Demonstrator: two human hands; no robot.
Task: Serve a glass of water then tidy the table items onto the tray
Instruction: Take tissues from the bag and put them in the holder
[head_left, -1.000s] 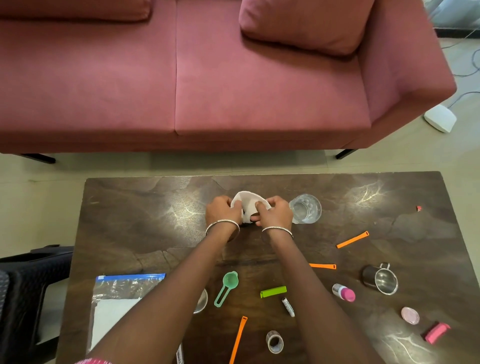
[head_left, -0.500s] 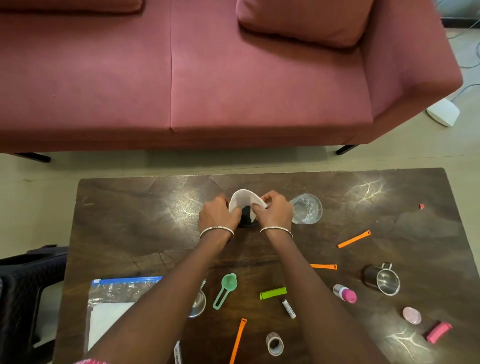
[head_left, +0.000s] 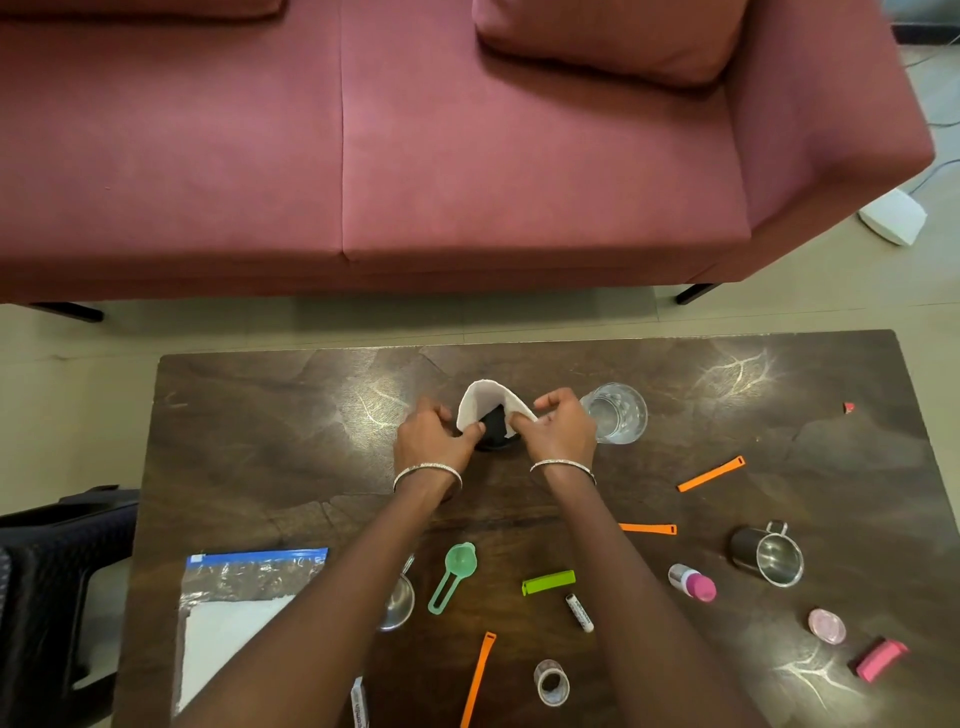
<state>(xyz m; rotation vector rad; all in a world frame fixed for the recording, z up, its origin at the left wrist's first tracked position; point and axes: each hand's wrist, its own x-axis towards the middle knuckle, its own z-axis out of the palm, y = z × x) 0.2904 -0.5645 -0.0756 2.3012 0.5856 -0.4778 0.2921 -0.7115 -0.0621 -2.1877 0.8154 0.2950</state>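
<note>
At the far middle of the dark wooden table (head_left: 270, 426), my left hand (head_left: 431, 434) and my right hand (head_left: 561, 426) pinch the two sides of a white folded napkin (head_left: 485, 402), bent into an arch. Under the napkin sits a small black object (head_left: 493, 428), partly hidden. A clear glass of water (head_left: 615, 413) stands upright just right of my right hand, close to it but apart. No tray is in view.
Loose items lie across the near table: orange strips (head_left: 710, 474), a steel mug (head_left: 769, 553), a pink-capped bottle (head_left: 693, 582), a green scoop (head_left: 452, 577), a green clip (head_left: 548, 582), a tape roll (head_left: 551, 682), a zip bag (head_left: 234, 613). A red sofa (head_left: 415, 156) stands beyond.
My hands have spread a little apart, opening the napkin into a wider arch, and the black object beneath shows more. The glass has not moved.
</note>
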